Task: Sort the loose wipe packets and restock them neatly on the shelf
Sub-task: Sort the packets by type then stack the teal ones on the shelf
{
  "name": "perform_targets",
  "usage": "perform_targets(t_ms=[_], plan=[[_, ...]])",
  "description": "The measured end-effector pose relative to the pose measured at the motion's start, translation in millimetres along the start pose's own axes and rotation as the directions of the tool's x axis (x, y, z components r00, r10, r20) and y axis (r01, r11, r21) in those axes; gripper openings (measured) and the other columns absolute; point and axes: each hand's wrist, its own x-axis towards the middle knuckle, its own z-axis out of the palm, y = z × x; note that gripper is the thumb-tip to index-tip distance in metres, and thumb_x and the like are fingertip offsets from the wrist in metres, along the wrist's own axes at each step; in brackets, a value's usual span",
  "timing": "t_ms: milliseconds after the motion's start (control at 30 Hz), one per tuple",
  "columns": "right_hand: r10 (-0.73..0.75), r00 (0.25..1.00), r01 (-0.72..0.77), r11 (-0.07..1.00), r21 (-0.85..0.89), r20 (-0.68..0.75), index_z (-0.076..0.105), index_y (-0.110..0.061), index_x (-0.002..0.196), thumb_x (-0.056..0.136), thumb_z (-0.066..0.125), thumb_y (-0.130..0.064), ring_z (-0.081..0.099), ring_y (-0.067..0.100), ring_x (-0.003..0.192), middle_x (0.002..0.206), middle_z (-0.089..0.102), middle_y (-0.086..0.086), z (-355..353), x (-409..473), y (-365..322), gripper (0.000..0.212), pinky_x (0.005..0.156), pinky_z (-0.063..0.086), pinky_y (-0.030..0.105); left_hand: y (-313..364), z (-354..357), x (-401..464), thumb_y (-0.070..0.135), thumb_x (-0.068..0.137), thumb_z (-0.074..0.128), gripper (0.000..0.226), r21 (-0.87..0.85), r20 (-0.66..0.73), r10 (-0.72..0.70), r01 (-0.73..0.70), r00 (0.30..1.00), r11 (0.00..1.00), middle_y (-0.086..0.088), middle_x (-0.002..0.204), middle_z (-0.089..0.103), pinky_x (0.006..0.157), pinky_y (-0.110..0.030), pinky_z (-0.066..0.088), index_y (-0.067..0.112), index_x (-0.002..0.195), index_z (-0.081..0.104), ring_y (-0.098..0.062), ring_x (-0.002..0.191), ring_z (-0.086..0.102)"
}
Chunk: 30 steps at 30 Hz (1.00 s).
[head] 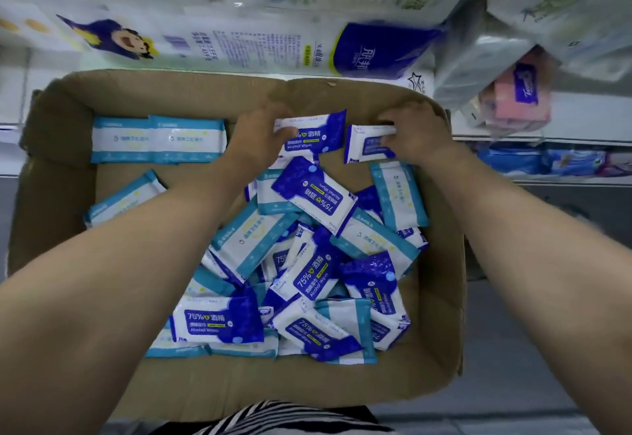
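Hands each grip a dark-blue packet: left [260,133], right [415,133]; pile [307,263] nearer.

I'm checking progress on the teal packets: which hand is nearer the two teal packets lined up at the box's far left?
Left. The left hand, holding a dark-blue packet, sits just right of the two teal packets. The right hand, holding another packet, is farther right.

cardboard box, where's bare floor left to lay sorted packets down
Bare brown cardboard box floor shows between the two neat light-teal packets and the left hand, left of the pile below that row, and along the near wall. The jumbled blue and teal packet pile crowds centre and right.
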Motion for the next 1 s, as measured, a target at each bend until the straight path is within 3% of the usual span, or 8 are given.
perform_targets(t_ms=[100, 167, 233, 333, 533, 700, 867, 1000], plan=[[0.004, 0.98, 0.001, 1.0, 0.022, -0.199, 0.057, -0.022, 0.135, 0.089, 0.064, -0.021, 0.043, 0.037, 0.124, 0.128, 0.055, 0.017, 18.6, -11.1, -1.4, 0.047, 0.094, 0.046, 0.047, 3.8, 19.6, -2.0, 0.033, 0.088, 0.066, 0.051, 0.281, -0.043, 0.171, -0.153, 0.984, 0.948, -0.023, 0.12, 0.054, 0.089, -0.044, 0.044, 0.016, 0.134, 0.052, -0.038, 0.111, 0.049], [0.032, 0.951, -0.023, 0.999, 0.032, -0.307, 0.061, -0.019, 0.131, 0.09, 0.065, -0.021, 0.041, 0.036, 0.124, 0.128, 0.055, 0.016, 32.8, -20.8, -3.1, 0.042, 0.091, 0.047, 0.047, 4.2, 30.7, -10.7, 0.033, 0.089, 0.062, 0.046, 0.387, -0.047, 0.265, -0.228, 0.963, 0.893, -0.021, 0.125, 0.054, 0.092, -0.048, 0.045, 0.018, 0.133, 0.057, -0.039, 0.114, 0.048], [0.059, 0.976, -0.037, 0.993, 0.109, -0.211, 0.059, -0.02, 0.134, 0.091, 0.065, -0.026, 0.038, 0.034, 0.129, 0.136, 0.051, 0.014, 44.5, -25.0, -3.2, 0.043, 0.1, 0.043, 0.043, 2.5, 40.2, -17.2, 0.037, 0.092, 0.056, 0.041, 0.357, 0.026, 0.307, -0.295, 0.951, 0.886, -0.018, 0.132, 0.054, 0.1, -0.051, 0.042, 0.018, 0.127, 0.063, -0.038, 0.122, 0.047], [0.032, 0.999, -0.032, 0.982, 0.186, 0.003, 0.047, -0.022, 0.145, 0.093, 0.064, -0.034, 0.028, 0.031, 0.141, 0.153, 0.035, 0.01, 55.1, -25.5, 1.2, 0.055, 0.114, 0.03, 0.04, 0.1, 49.6, -19.6, 0.046, 0.097, 0.049, 0.044, 0.364, 0.187, 0.203, -0.26, 0.961, 0.894, -0.011, 0.152, 0.036, 0.114, -0.048, 0.026, 0.023, 0.132, 0.059, -0.033, 0.142, 0.025], [0.016, 0.999, -0.023, 0.963, 0.269, 0.028, 0.043, -0.026, 0.147, 0.095, 0.061, -0.036, 0.025, 0.027, 0.145, 0.158, 0.03, 0.006, 50.8, -28.0, 5.0, 0.056, 0.118, 0.024, 0.038, -1.6, 47.5, -10.4, 0.054, 0.097, 0.038, 0.053, 0.397, 0.272, 0.154, -0.256, 0.95, 0.881, -0.004, 0.156, 0.031, 0.118, -0.039, 0.02, 0.027, 0.141, 0.048, -0.025, 0.145, 0.02], [-0.008, 0.992, 0.046, 0.952, 0.302, -0.125, 0.061, -0.019, 0.128, 0.089, 0.069, -0.036, 0.048, 0.028, 0.126, 0.13, 0.059, 0.008, 54.7, -30.0, -26.5, 0.044, 0.105, 0.04, 0.037, -3.2, 35.4, -16.4, 0.05, 0.1, 0.037, 0.057, 0.297, 0.359, 0.103, -0.218, 0.928, 0.93, -0.001, 0.159, 0.023, 0.119, -0.034, 0.011, 0.026, 0.151, 0.03, -0.018, 0.149, 0.012], [-0.049, 0.981, -0.028, 0.921, 0.389, 0.187, 0.056, -0.019, 0.116, 0.073, 0.082, -0.044, 0.061, 0.016, 0.092, 0.1, 0.065, -0.002, 61.2, -39.0, -61.7, 0.056, 0.078, 0.048, 0.031, -12.8, 23.0, -30.5, 0.039, 0.1, 0.046, 0.053, 0.223, 0.234, 0.122, -0.176, 0.964, 0.959, -0.006, 0.156, 0.032, 0.117, -0.032, 0.016, 0.017, 0.147, 0.038, -0.021, 0.145, 0.024], [0.012, 0.983, -0.075, 0.936, 0.343, 0.184, 0.066, -0.013, 0.101, 0.071, 0.086, -0.033, 0.06, 0.018, 0.088, 0.092, 0.065, -0.001, 57.8, -43.9, -60.8, 0.041, 0.074, 0.046, 0.029, -31.4, 15.9, -46.6, 0.036, 0.094, 0.059, 0.049, 0.151, 0.122, 0.077, -0.095, 0.989, 0.984, -0.009, 0.147, 0.045, 0.112, -0.035, 0.027, 0.016, 0.139, 0.051, -0.025, 0.137, 0.036]])
